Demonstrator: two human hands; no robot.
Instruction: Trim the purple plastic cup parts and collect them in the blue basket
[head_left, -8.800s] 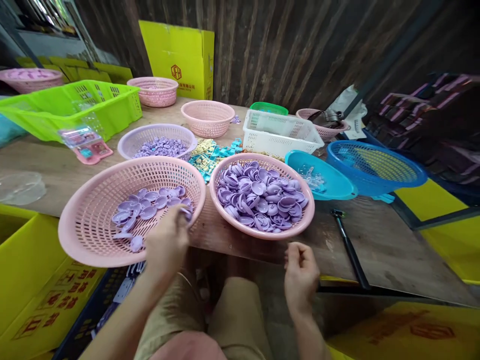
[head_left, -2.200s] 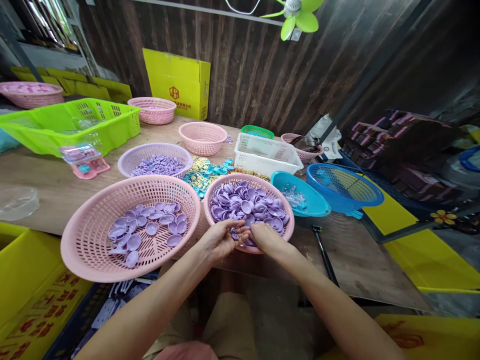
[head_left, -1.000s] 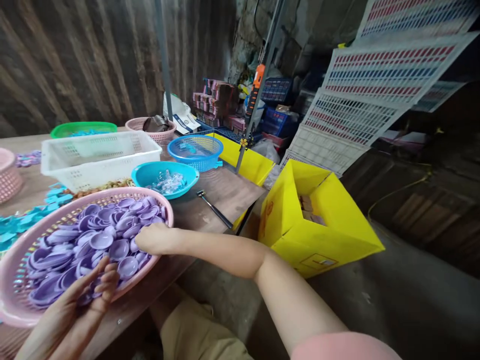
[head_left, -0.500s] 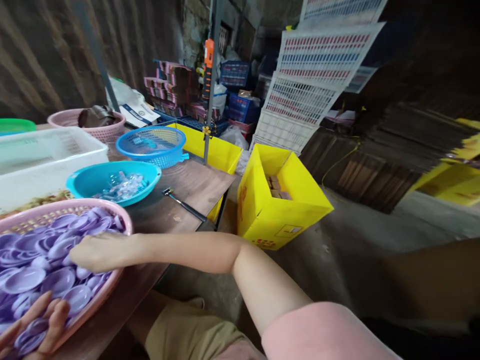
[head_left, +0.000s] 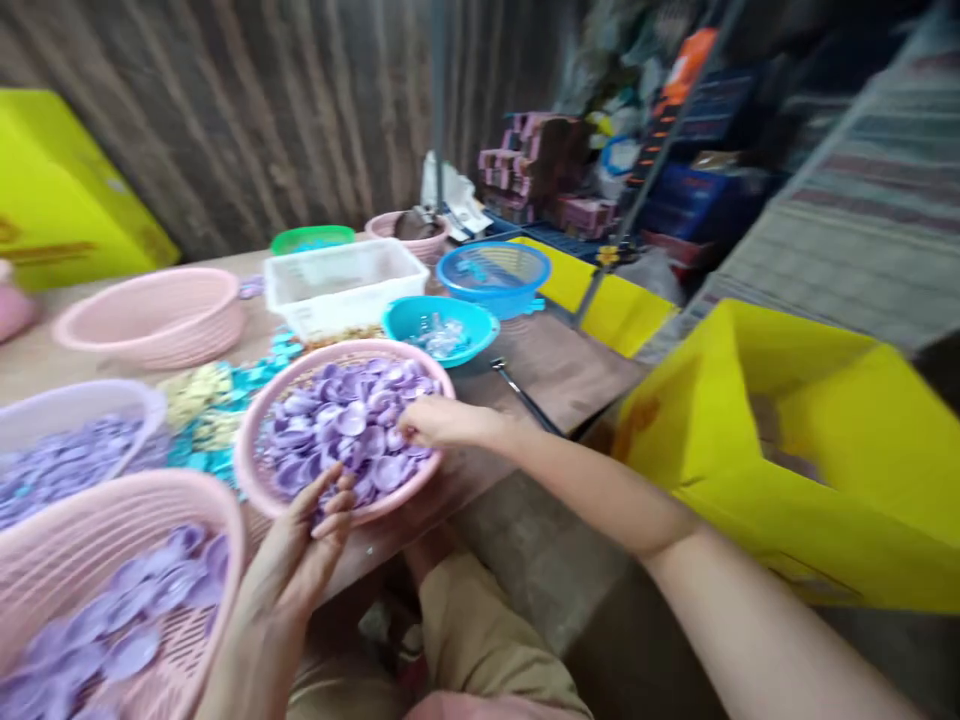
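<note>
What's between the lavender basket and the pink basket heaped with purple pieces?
Cream pieces and turquoise pieces, loose on the table between lavender basket and heaped pink basket. Shows in the head view.

A: Purple pieces (head_left: 352,419)?
B: Smooth plastic, glossy. Near pink baskets (head_left: 249,465) plastic too, smooth rims.
A: Table (head_left: 577,370)?
B: Wood-look, matt, scuffed.
A: Right box (head_left: 697,520)?
B: Yellow cardboard, smooth. Far wall (head_left: 300,110) matt, rough-looking.

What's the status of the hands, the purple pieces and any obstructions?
Right hand at the purple pieces, grip unclear. Left hand half-curled at the near rim of their pink basket, grip unclear. Purple pieces heaped inside. Nothing seen blocking either hand.
</note>
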